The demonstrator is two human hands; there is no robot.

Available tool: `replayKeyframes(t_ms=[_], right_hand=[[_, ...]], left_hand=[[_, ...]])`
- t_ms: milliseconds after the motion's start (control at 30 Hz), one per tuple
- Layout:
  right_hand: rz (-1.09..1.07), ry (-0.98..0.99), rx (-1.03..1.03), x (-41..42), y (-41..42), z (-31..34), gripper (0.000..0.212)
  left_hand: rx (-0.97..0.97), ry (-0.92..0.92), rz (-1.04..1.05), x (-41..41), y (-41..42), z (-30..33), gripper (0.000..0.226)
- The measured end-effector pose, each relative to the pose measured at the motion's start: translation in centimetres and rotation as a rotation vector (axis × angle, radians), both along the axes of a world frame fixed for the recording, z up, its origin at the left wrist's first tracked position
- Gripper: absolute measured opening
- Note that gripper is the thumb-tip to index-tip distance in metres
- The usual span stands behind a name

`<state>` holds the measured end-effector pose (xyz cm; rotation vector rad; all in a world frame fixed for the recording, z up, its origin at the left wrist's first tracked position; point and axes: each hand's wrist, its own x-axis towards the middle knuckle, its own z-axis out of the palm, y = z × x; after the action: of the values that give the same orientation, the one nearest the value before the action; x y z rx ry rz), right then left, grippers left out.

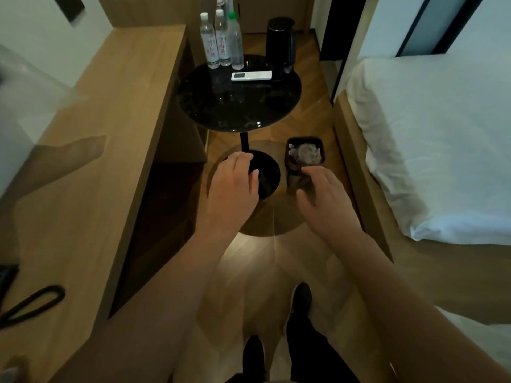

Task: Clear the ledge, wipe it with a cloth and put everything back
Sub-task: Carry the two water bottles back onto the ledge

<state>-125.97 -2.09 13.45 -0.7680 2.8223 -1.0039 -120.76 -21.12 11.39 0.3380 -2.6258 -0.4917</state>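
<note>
Head view: both bare forearms reach forward over the wooden floor [249, 272]; left hand [233, 186] loosely curled, grasping nothing; right hand [323, 200] relaxed, fingers spread, released.

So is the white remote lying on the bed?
No, the white remote lies on the round black table, in front of the water bottles.

A dim room with a wooden herringbone floor [249, 272]. A white bed [442, 147] stands on the right, a round black side table [237, 106] ahead, and what seems a small bin [304, 156] near its base.
</note>
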Motion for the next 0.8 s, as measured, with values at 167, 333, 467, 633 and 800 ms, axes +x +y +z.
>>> replayKeyframes(t_ms=[167,333,467,633,800], right_hand=[[0.031,0.012,-0.009,-9.8,-0.7,0.1,0.043],[0.051,0.016,-0.001,-18.8,-1.3,0.3,0.045],[0.062,-0.012,0.032,-24.3,-2.5,0.1,0.047],[0.094,-0.004,0.058,-30.4,-5.7,-1.2,0.046],[0.126,-0.022,0.057,-37.1,-11.2,-2.5,0.046]], left_hand=[[-0.016,-0.01,0.045,-9.4,-0.3,-0.3,0.034],[-0.019,-0.008,0.042,-18.1,-0.6,0.0,0.034],[0.017,-0.029,0.074,-23.0,-1.1,-0.1,0.037],[0.029,-0.06,0.109,-28.7,-4.3,-1.3,0.038],[0.048,-0.067,0.144,-35.2,-9.5,-2.7,0.038]])
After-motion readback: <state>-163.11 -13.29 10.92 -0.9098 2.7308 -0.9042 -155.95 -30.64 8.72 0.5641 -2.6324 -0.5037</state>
